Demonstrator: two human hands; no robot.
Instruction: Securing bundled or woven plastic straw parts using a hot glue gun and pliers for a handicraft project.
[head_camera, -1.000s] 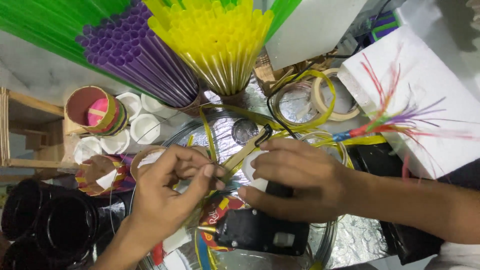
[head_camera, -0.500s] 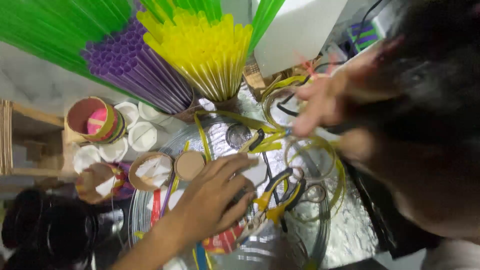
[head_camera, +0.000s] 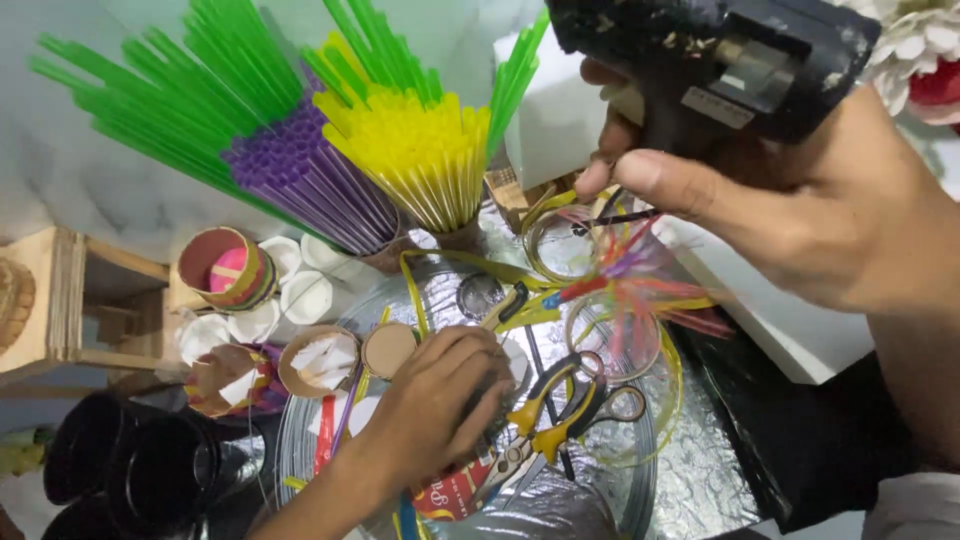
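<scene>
The work surface is a round metal tray (head_camera: 640, 480) with crinkled foil, crowded with craft bits, set against a pale marbled wall; a wooden shelf (head_camera: 50, 300) stands at the left edge and dark round pots (head_camera: 130, 465) sit at the lower left; a white foam block (head_camera: 790, 320) lies along the right side, with a second white block (head_camera: 550, 125) behind it.

At the back, green straws (head_camera: 160, 110), purple straws (head_camera: 310, 175) and yellow straws (head_camera: 420, 150) fan upward from holders, closing off the far edge; cardboard rolls (head_camera: 225, 265) and white cups (head_camera: 305, 295) fill the left; little bare room shows anywhere on the tray, only a foil patch at the lower right.

The left hand (head_camera: 435, 400) rests palm down on the tray's middle, fingers curled close over something beneath; what it covers cannot be told; yellow-handled scissors (head_camera: 545, 420) lie just beside its fingertips, and a small brown disc (head_camera: 388, 348) sits near its knuckles.

The right hand (head_camera: 800, 210) is raised well above the tray at the upper right, fingers wrapped tight round the grip of a black glue gun (head_camera: 720, 55), thumb stretched forward; below it a bundle of coloured straw strips (head_camera: 630, 280) lies on clear tape rings (head_camera: 560, 245).
</scene>
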